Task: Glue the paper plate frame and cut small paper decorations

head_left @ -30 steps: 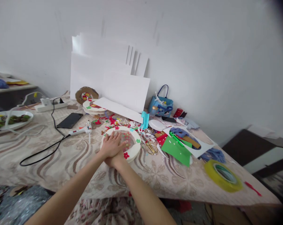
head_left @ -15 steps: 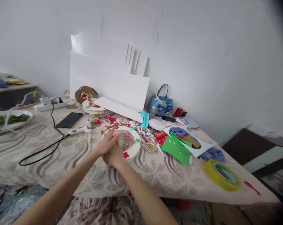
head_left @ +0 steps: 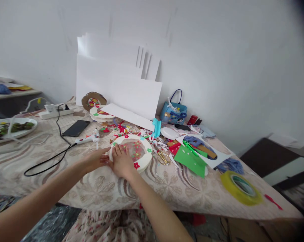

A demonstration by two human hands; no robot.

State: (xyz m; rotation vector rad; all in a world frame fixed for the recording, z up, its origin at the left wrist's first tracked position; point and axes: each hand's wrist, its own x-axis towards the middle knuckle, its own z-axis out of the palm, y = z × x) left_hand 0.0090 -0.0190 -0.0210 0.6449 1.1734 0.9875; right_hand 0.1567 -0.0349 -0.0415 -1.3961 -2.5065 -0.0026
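L hand (head_left: 95,160) has slid off the round foam frame (head_left: 130,153) to its left edge, fingers open; R hand (head_left: 121,162) stays flat on it, so pressing seems done.

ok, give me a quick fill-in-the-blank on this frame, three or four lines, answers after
1. Both hands rest on the near edge of the round white ____.
2. The roll of tape at the table's right end is ____.
3. The glue gun lies between the ring and the black ____.
4. The scissors lie to the ____ of the ring.

Answers: ring; yellow; phone; right
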